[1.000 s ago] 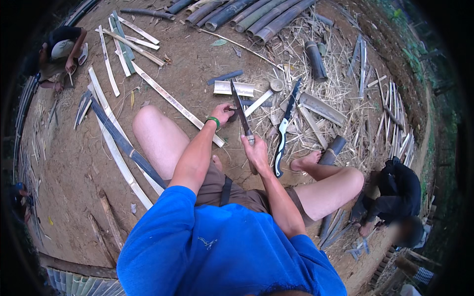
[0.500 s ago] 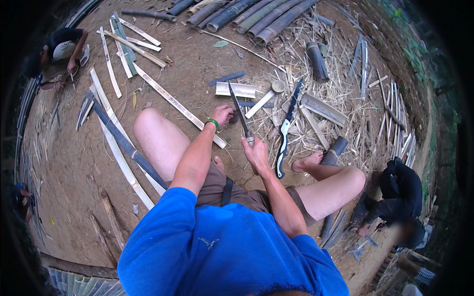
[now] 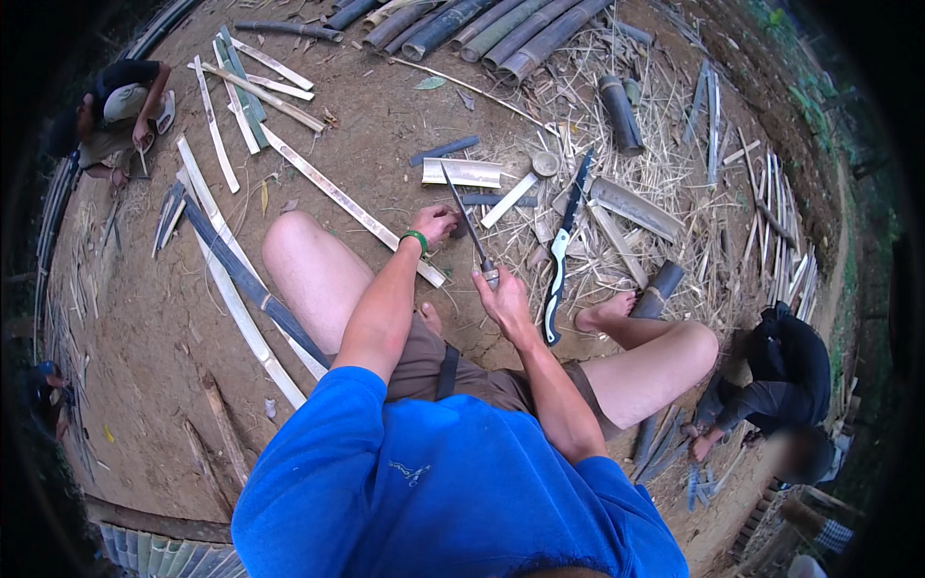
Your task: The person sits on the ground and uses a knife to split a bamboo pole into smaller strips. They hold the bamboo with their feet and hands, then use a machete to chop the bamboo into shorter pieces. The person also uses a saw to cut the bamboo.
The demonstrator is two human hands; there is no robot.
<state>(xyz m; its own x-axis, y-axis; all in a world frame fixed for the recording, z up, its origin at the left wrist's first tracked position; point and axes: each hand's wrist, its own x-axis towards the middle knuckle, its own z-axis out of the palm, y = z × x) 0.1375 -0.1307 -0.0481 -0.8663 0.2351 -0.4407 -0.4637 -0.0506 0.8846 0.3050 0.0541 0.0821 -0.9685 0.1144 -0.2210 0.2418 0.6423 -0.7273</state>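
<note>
My right hand [image 3: 505, 297] is closed round the handle of a long knife [image 3: 465, 214]. Its narrow blade points up and away to the left. Close to the blade's left side is my left hand [image 3: 436, 225], with a green band at its wrist. Its fingers are curled about a small dark piece [image 3: 460, 227] that I cannot make out. A saw [image 3: 559, 252] with a dark toothed blade and a white and black handle lies right of the knife. Beyond the blade lie a split bamboo half [image 3: 462, 172] and a pale strip with a cup-like end [image 3: 544, 165].
Whole bamboo poles [image 3: 535, 43] are stacked at the far side. Long split strips [image 3: 332, 188] lie to my left, and shavings [image 3: 674, 212] litter the ground on the right. A bamboo section [image 3: 658, 292] sits by my right foot. Other people work at far left and lower right.
My left hand and the dark piece have shifted very slightly along the knife. The knife's tip has moved a little left. The person at lower right has moved their hands.
</note>
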